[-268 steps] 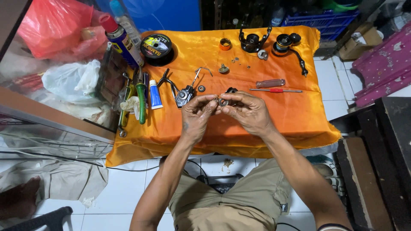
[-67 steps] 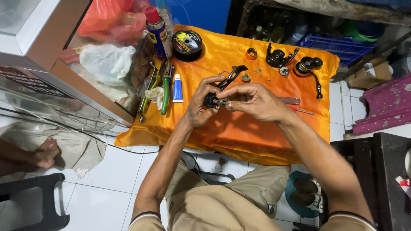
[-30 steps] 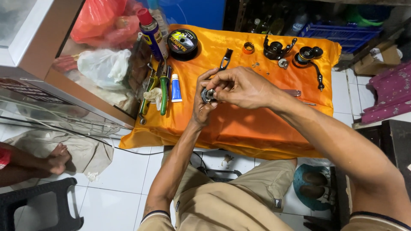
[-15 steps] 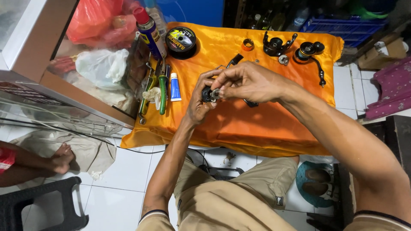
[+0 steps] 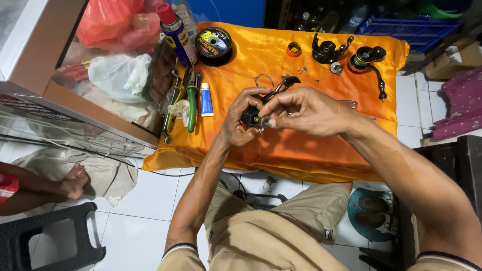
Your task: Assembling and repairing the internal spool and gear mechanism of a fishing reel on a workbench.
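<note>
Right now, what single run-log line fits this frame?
left hand: grips black reel part | right hand: fingertips pinch its small metal end | over orange cloth | nearby: white-blue tube, line spool

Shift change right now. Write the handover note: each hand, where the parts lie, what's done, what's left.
Left hand: grip closed around a small black reel part, held above the orange cloth.
Right hand: fingertips pinching the metal end of that same part.
On the cloth: black reel body, handle piece, orange ring, line spool, small white tube, green-handled pliers, loose small bits.
Done: reel lies in pieces.
Left: the pieces are not yet joined.
</note>
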